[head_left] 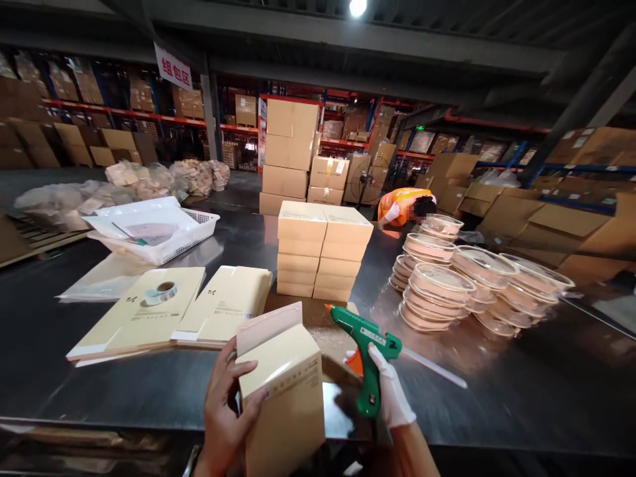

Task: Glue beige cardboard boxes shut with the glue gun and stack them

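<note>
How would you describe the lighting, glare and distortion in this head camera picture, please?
Head view: one ceiling lamp flares white; the dark table mirrors it in glossy patches; shelving bends outward at the edges; the carton and glue gun are sharp.

One glue gun [368, 351], one tape roll [161, 292], one white basket [196, 232], two piles of flat cartons [136, 315], two stacks of made-up boxes [322, 255], one open box [285, 387] in hand.

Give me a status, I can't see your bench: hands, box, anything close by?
Left hand grips the box, flap open. Gloved right hand holds the glue gun, nozzle near the flap. Stacked boxes and flat cartons just beyond.
</note>
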`<control>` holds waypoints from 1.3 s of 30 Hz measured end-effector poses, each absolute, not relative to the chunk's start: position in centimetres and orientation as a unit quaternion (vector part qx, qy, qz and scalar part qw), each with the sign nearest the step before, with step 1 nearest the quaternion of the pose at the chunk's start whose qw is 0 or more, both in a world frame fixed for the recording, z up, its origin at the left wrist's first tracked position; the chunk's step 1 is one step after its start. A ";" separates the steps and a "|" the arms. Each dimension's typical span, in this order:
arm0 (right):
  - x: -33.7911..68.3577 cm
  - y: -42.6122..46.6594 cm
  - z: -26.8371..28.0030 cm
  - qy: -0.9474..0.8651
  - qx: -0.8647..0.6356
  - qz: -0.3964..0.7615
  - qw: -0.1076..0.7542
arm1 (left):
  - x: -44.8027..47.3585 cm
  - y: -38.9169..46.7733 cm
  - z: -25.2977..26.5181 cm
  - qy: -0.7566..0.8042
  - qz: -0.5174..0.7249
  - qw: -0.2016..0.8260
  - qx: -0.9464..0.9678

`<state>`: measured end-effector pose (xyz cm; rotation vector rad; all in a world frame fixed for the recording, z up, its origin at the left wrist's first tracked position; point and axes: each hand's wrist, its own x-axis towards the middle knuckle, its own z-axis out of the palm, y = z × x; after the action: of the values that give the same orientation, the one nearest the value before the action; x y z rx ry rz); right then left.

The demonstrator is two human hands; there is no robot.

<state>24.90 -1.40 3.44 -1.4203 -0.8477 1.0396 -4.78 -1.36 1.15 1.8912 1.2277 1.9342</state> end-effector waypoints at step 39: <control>17.1 0.7 5.8 -0.832 -0.146 0.063 0.532 | -6.7 -0.4 5.1 0.216 0.556 0.102 0.796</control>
<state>17.09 0.70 5.81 -0.3479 -1.9849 0.1500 -6.68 -0.37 5.09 2.3510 0.6386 1.6424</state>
